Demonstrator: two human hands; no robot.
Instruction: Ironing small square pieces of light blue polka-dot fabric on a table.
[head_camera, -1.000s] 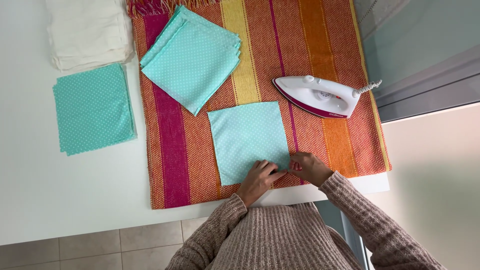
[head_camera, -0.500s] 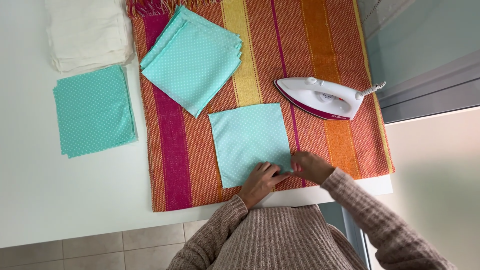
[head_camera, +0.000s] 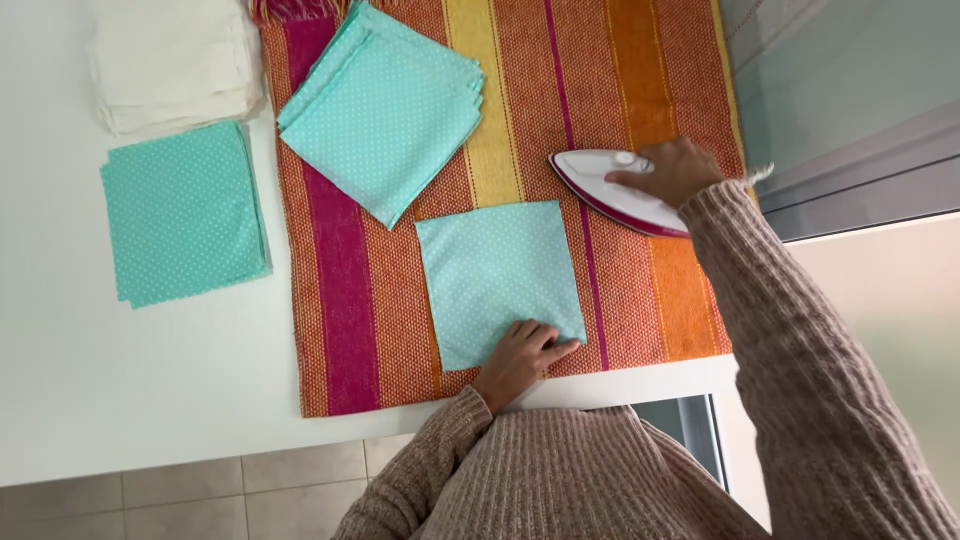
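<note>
A single mint-green dotted fabric square (head_camera: 495, 270) lies flat on the striped orange, pink and yellow woven cloth (head_camera: 640, 300). My left hand (head_camera: 520, 358) presses down on the square's near right corner, fingers flat on it. My right hand (head_camera: 668, 170) is closed around the handle of the white and magenta iron (head_camera: 605, 190), which rests on the striped cloth just right of the square's far corner.
A stack of mint dotted squares (head_camera: 385, 110) lies tilted on the cloth's far part. Another stack of darker teal squares (head_camera: 183, 212) and a pile of folded white fabric (head_camera: 172, 62) sit on the white table (head_camera: 130, 390) at left. A window frame (head_camera: 850, 170) runs along the right.
My right hand left the square's near corner and reached away to the iron, taking hold of its handle. My left hand stayed on the corner.
</note>
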